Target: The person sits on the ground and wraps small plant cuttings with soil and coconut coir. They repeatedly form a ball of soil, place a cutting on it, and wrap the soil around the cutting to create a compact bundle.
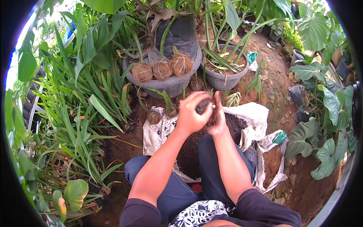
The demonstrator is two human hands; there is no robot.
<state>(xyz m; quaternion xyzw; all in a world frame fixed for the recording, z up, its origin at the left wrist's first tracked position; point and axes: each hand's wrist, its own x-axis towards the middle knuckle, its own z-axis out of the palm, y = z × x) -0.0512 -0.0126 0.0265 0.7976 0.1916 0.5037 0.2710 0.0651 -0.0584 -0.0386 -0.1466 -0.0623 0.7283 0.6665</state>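
My left hand point(193, 113) grips a ball of dark soil point(203, 106), its fingers curled over the top. Against the ball's right side rests my right hand point(217, 116), its palm soiled and its fingers pointing up. Below both hands, dark potting soil point(188, 153) lies on a white woven sack point(255, 110). Several fibre balls bound with string, one of them a coconut-fibre ball point(181, 64), sit in a wide grey basin point(167, 88). Smaller wrapped balls, including a round one point(154, 117), stand at the sack's upper left edge; a green leaf cutting point(167, 100) rises beside it.
A grey pot point(224, 79) with long-stemmed plants stands beyond the hands. A bundle of pale string point(234, 99) lies near the sack. An opened sack of brown fibre point(270, 164) is at right. Dense strap-leaved plants point(71, 127) crowd the left; broad-leaved plants point(326, 105) line the right.
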